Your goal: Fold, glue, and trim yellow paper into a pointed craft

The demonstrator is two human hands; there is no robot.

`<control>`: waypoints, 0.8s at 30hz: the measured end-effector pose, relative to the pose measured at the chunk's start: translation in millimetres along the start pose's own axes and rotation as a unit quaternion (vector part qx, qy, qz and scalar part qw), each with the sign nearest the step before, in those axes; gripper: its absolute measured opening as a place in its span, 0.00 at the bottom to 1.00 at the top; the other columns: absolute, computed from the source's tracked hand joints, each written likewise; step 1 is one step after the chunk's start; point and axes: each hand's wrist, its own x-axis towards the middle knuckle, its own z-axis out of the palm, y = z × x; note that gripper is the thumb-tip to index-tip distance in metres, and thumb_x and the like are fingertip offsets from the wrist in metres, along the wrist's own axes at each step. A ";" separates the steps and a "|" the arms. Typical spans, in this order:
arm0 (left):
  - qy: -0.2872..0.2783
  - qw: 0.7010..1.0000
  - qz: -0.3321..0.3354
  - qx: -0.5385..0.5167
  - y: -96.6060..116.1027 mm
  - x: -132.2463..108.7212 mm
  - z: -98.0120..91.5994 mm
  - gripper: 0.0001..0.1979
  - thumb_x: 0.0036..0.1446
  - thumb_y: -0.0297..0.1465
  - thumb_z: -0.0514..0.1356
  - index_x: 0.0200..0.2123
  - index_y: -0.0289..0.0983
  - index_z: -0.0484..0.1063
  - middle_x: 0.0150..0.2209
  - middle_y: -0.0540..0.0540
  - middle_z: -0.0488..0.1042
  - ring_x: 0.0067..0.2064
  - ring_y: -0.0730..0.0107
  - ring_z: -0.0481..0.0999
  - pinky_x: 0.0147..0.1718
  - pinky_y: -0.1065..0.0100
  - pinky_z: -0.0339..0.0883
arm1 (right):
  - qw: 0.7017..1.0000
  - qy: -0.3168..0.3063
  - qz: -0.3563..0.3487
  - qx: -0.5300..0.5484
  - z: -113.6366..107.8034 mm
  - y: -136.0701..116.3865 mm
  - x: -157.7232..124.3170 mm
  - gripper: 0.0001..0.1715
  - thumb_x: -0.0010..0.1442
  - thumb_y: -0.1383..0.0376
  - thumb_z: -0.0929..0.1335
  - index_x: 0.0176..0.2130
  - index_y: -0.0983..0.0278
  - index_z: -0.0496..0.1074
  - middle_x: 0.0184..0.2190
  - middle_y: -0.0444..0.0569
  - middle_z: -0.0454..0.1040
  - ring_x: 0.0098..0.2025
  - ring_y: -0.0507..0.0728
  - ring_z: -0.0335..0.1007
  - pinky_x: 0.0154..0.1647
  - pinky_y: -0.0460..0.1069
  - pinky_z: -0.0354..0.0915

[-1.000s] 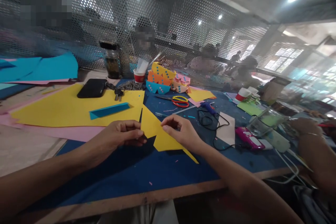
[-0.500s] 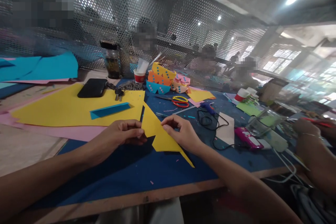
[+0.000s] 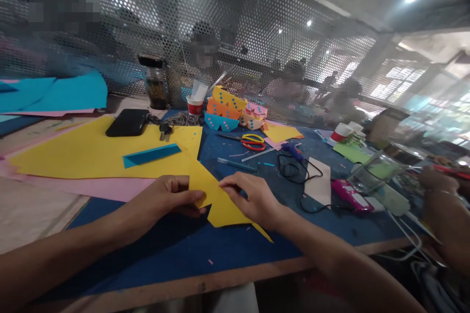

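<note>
A cut piece of yellow paper [image 3: 228,208] with a notch in its lower edge is held between my two hands, above the blue table mat [image 3: 154,249]. My left hand [image 3: 179,195] pinches its left end, thumb on top and fingers underneath. On the upper edge, the thumb and fingertips of my right hand [image 3: 253,195] are closed; the right part of the paper lies partly hidden under that hand. Beyond my left hand, a folded blue paper strip [image 3: 152,155] rests on a large yellow sheet [image 3: 81,156]. A pen [image 3: 237,164] lies just past my right hand.
Scissors [image 3: 244,140] lie behind the pen, before several decorated paper pieces [image 3: 222,121]. To the right are a glue gun [image 3: 293,151] with its cord, a pink power strip [image 3: 351,195] and a glass jar [image 3: 378,168]. A phone [image 3: 127,122], keys [image 3: 165,130] and another person's hand [image 3: 436,181] flank them.
Both hands and the yellow paper have shifted slightly left and toward me. The paper's left end now sits deeper in my left hand, and the pen shows more fully.
</note>
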 end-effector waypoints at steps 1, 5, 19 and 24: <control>0.003 1.000 0.000 0.003 0.1 0.0 0.3 0.26 0.48 0.56 0.86 0.39 0.42 0.94 0.42 0.39 0.94 0.44 0.53 0.92 0.47 0.64 0.89 | 0.999 -0.002 -0.026 -0.029 -0.8 0.4 -0.7 0.13 0.88 0.62 0.68 0.55 0.59 0.84 0.47 0.51 0.91 0.47 0.57 0.89 0.52 0.50 0.79; 0.015 1.000 0.005 0.007 -2.0 1.7 0.5 0.23 0.49 0.54 0.85 0.38 0.43 0.94 0.41 0.40 0.94 0.44 0.53 0.93 0.47 0.63 0.89 | 0.989 -0.004 -0.093 -0.116 -4.7 1.0 -1.8 0.13 0.89 0.63 0.66 0.58 0.60 0.82 0.44 0.51 0.90 0.45 0.58 0.87 0.50 0.52 0.77; 0.044 0.999 0.015 -0.005 2.1 4.1 -3.1 0.25 0.46 0.54 0.87 0.34 0.42 0.92 0.40 0.40 0.93 0.42 0.52 0.93 0.46 0.61 0.91 | 0.994 0.091 0.052 -0.037 -17.4 -0.7 2.2 0.14 0.86 0.63 0.66 0.60 0.56 0.82 0.53 0.56 0.85 0.54 0.64 0.83 0.61 0.59 0.79; 0.037 0.999 0.017 0.003 2.1 4.8 -3.2 0.24 0.47 0.54 0.87 0.35 0.42 0.92 0.38 0.41 0.93 0.42 0.53 0.92 0.46 0.60 0.91 | 0.987 0.011 0.141 0.072 -12.4 -4.2 8.0 0.14 0.79 0.54 0.76 0.57 0.58 0.81 0.45 0.49 0.85 0.47 0.60 0.84 0.58 0.55 0.78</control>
